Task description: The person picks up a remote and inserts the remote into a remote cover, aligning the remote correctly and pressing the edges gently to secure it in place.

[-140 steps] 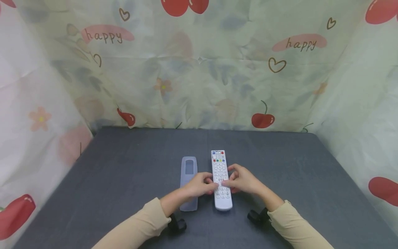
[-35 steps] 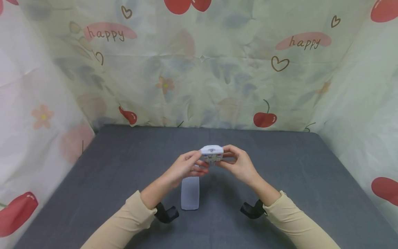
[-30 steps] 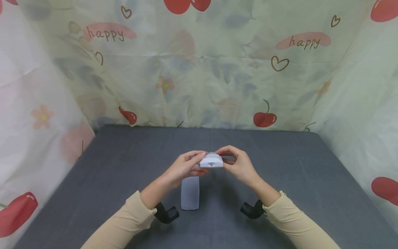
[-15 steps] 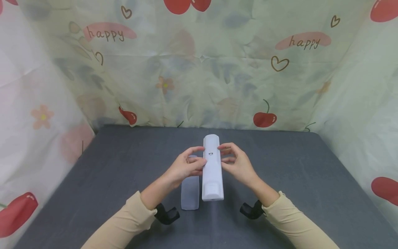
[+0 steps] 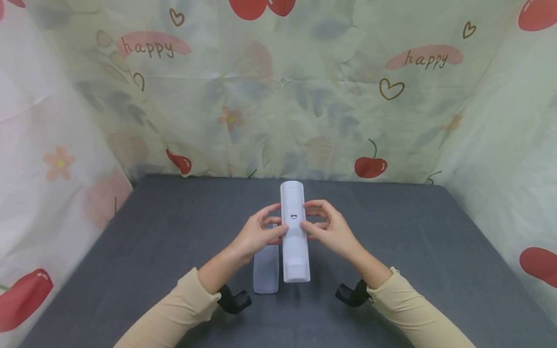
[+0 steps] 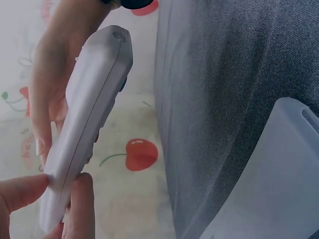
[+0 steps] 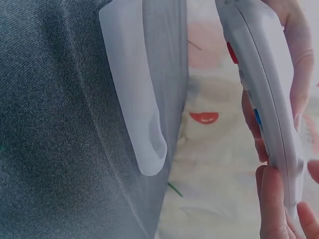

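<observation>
A white remote control (image 5: 296, 249) is held in the air above the table, its back toward the head camera and its long side pointing away. My left hand (image 5: 254, 235) pinches its left edge, thumb on the back and fingers underneath. On the opposite edge my right hand (image 5: 336, 230) grips it the same way. Coloured buttons show along the underside of the remote control (image 7: 271, 94) in the right wrist view. A translucent silicone remote cover (image 5: 266, 271) lies on the table beneath, its upper part mostly hidden behind my left hand.
The dark grey cloth-covered table (image 5: 383, 237) spreads around both arms. A printed fabric curtain (image 5: 278, 130) with cherries and hearts encloses the back and sides. Black straps (image 5: 354, 294) sit at both wrists.
The remote control has been lifted off the table and flipped from buttons up to back up. Over the last half second it shifts slightly left and my right thumb moves onto its back.
</observation>
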A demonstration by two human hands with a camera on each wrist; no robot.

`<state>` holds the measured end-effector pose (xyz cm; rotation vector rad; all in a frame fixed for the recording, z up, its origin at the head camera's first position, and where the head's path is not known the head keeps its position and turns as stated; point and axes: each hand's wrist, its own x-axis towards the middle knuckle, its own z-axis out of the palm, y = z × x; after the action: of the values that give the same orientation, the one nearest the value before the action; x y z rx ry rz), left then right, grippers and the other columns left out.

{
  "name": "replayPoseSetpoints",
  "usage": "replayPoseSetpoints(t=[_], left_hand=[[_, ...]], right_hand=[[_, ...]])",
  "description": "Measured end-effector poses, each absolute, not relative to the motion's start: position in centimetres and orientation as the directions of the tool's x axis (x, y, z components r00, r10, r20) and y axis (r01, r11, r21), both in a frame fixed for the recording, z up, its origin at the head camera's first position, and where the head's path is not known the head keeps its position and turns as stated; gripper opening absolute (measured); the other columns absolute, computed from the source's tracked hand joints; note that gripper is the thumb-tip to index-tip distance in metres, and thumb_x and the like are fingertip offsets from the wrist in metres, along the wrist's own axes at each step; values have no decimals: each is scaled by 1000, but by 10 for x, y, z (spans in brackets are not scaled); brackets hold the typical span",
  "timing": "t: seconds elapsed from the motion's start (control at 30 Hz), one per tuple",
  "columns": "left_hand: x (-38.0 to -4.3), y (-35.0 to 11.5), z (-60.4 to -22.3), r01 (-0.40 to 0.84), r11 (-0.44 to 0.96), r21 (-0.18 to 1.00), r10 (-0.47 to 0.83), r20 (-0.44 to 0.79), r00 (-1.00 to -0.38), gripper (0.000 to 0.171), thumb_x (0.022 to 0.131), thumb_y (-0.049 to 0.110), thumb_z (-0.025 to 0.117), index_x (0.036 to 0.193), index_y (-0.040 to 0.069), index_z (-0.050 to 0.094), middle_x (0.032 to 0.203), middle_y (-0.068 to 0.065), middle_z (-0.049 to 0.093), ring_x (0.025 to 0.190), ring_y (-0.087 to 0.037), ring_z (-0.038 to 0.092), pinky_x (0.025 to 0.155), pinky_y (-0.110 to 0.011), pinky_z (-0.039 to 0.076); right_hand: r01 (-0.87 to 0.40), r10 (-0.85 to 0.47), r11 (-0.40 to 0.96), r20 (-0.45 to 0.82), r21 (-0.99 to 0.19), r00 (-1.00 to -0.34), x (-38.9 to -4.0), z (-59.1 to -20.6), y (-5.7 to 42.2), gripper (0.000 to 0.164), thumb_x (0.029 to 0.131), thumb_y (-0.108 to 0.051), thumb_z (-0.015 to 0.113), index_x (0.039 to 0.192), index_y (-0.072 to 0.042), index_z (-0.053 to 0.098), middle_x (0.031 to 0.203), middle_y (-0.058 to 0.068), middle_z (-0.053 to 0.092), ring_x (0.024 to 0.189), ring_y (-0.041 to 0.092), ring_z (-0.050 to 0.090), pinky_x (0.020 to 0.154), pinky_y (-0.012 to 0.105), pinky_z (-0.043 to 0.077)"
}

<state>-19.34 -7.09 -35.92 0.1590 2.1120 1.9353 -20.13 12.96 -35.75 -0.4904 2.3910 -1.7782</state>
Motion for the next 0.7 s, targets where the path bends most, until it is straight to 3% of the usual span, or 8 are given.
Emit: replayPoseSetpoints(t=[0.33, 0.7], left_hand=[[-194, -71, -360, -63, 95, 993, 275, -87, -957, 62, 89, 10, 62, 144, 15, 34, 120, -19, 55, 94, -20, 65, 83, -40, 55], [-194, -72, -360, -43, 112, 993, 278, -73, -958, 62, 88, 9, 62, 144, 15, 35, 119, -19, 55, 101, -27, 64, 81, -39, 56]], right_hand=[[-107, -316, 220, 33, -970, -948, -202, -358, 129, 61, 84, -10, 69, 135, -5, 36, 126, 24, 53, 87, 22, 69, 78, 45, 56], [-73, -314, 255, -11, -964, -949, -204, -359, 128, 55, 84, -14, 69, 130, 1, 44, 122, 26, 56, 89, 23, 69, 79, 44, 56]])
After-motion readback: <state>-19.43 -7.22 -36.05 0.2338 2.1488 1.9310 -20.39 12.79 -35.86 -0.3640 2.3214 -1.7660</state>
